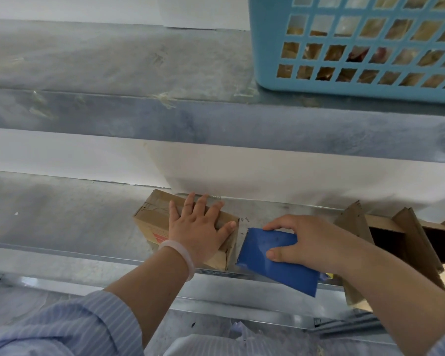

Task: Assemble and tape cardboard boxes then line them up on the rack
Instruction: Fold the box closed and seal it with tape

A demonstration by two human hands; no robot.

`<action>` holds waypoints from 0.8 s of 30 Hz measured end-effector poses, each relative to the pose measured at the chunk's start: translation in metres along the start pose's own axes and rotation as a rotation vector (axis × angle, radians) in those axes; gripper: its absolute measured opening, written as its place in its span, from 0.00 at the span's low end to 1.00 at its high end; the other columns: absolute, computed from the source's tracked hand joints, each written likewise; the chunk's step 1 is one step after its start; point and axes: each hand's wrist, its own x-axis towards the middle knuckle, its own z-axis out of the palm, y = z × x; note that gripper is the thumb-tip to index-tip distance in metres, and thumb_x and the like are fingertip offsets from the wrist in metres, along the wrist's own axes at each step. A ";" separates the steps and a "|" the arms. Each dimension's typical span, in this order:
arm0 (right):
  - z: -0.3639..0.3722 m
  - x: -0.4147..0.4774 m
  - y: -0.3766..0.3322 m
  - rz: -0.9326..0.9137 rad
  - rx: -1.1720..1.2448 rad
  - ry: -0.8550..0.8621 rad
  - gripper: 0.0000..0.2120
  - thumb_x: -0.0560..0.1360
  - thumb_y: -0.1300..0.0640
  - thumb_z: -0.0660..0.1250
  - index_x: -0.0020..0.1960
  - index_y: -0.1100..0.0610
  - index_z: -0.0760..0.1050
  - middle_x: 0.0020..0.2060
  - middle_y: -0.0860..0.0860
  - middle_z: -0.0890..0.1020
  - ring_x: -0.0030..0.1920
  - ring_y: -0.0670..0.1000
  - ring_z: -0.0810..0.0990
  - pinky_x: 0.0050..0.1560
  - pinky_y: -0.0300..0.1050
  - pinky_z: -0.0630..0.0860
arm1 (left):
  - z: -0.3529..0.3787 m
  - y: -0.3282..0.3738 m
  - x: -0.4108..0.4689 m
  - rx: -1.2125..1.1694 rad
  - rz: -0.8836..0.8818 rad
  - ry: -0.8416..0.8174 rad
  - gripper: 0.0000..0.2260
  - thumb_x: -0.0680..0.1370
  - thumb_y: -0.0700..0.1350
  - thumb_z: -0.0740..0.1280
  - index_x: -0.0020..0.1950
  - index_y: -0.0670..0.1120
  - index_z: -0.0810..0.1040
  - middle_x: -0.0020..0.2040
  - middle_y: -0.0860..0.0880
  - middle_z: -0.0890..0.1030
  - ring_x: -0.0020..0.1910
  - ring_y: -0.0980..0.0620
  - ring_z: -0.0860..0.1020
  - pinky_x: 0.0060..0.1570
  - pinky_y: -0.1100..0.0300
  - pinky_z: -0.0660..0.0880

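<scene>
Head cam: left hand (198, 228) flat, fingers spread, on taped cardboard box (152, 219) on rack shelf (62, 217). Its long axis runs front-to-back, slightly skewed. Right hand (311, 242) grips blue box (275, 263) just right of it, small gap btwn. Free shelf to the left; open cardboard (411, 232) crowds right.

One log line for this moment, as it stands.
left hand flat on taped box, rack shelf | right hand grips blue item beside it

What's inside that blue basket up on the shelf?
Through holes in the blue basket, yellowish-brown and some reddish shapes show. Its walls hide the rest, so what they are is unclear.
</scene>
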 end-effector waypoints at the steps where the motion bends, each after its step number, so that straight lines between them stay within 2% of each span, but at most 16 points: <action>1: 0.005 0.001 -0.004 -0.004 -0.032 0.024 0.22 0.69 0.38 0.73 0.62 0.33 0.72 0.50 0.35 0.75 0.44 0.36 0.76 0.37 0.31 0.71 | 0.000 0.000 0.000 0.001 -0.006 0.002 0.34 0.70 0.74 0.32 0.74 0.66 0.47 0.79 0.54 0.49 0.78 0.47 0.41 0.70 0.37 0.34; 4: 0.015 0.002 -0.019 -0.015 -0.156 0.071 0.24 0.71 0.39 0.70 0.65 0.37 0.70 0.54 0.39 0.78 0.47 0.41 0.78 0.44 0.37 0.76 | 0.000 0.002 0.001 0.008 -0.014 -0.010 0.35 0.69 0.74 0.32 0.74 0.66 0.47 0.79 0.54 0.49 0.78 0.47 0.40 0.69 0.37 0.33; 9: 0.027 0.015 -0.029 -0.011 -0.382 0.029 0.21 0.74 0.43 0.66 0.66 0.44 0.72 0.54 0.46 0.80 0.50 0.49 0.79 0.43 0.43 0.72 | -0.001 0.001 0.001 0.002 -0.008 -0.016 0.35 0.69 0.74 0.32 0.74 0.66 0.47 0.79 0.53 0.49 0.78 0.47 0.40 0.70 0.37 0.34; 11: 0.032 0.017 -0.020 0.018 -0.396 0.026 0.21 0.76 0.43 0.64 0.67 0.44 0.70 0.54 0.46 0.80 0.50 0.50 0.78 0.44 0.43 0.71 | -0.001 0.000 0.000 0.000 -0.006 -0.015 0.34 0.70 0.74 0.32 0.74 0.66 0.47 0.79 0.53 0.49 0.78 0.47 0.40 0.70 0.36 0.35; 13: 0.032 0.015 -0.006 0.039 -0.361 0.086 0.23 0.77 0.42 0.62 0.70 0.43 0.65 0.49 0.44 0.80 0.43 0.47 0.76 0.41 0.42 0.71 | -0.002 0.000 0.000 -0.004 -0.010 -0.017 0.34 0.70 0.74 0.33 0.74 0.66 0.47 0.79 0.54 0.49 0.78 0.47 0.40 0.70 0.37 0.34; 16: 0.032 0.011 0.015 0.053 -0.423 0.230 0.26 0.79 0.42 0.58 0.75 0.41 0.54 0.33 0.41 0.72 0.31 0.42 0.70 0.31 0.41 0.69 | -0.003 0.001 0.000 -0.020 -0.022 -0.017 0.36 0.69 0.75 0.33 0.75 0.65 0.47 0.79 0.54 0.49 0.78 0.48 0.40 0.70 0.38 0.33; 18: 0.036 0.014 0.025 0.041 -0.514 0.264 0.29 0.80 0.45 0.55 0.77 0.43 0.47 0.31 0.42 0.72 0.27 0.42 0.69 0.25 0.40 0.65 | -0.004 0.000 0.001 -0.059 -0.042 -0.024 0.37 0.68 0.76 0.33 0.76 0.64 0.47 0.79 0.56 0.49 0.77 0.51 0.39 0.70 0.40 0.32; 19: 0.040 0.017 0.030 0.029 -0.554 0.255 0.30 0.81 0.48 0.55 0.78 0.45 0.44 0.33 0.42 0.74 0.28 0.44 0.71 0.25 0.40 0.65 | -0.005 0.000 0.002 -0.095 -0.058 -0.034 0.38 0.68 0.75 0.32 0.76 0.64 0.46 0.79 0.56 0.48 0.77 0.52 0.39 0.70 0.41 0.31; 22: 0.055 0.026 0.046 -0.020 -0.704 0.225 0.38 0.80 0.56 0.56 0.77 0.46 0.33 0.46 0.49 0.80 0.39 0.50 0.78 0.36 0.43 0.73 | -0.011 -0.002 0.003 -0.214 -0.107 -0.073 0.39 0.67 0.74 0.33 0.77 0.62 0.46 0.79 0.58 0.46 0.77 0.56 0.38 0.70 0.45 0.30; 24: 0.061 0.029 0.056 -0.045 -0.786 0.220 0.43 0.78 0.59 0.57 0.75 0.46 0.26 0.50 0.53 0.79 0.44 0.53 0.78 0.47 0.48 0.75 | -0.014 -0.003 0.003 -0.265 -0.118 -0.095 0.38 0.69 0.72 0.35 0.78 0.61 0.47 0.79 0.59 0.46 0.76 0.57 0.38 0.70 0.47 0.30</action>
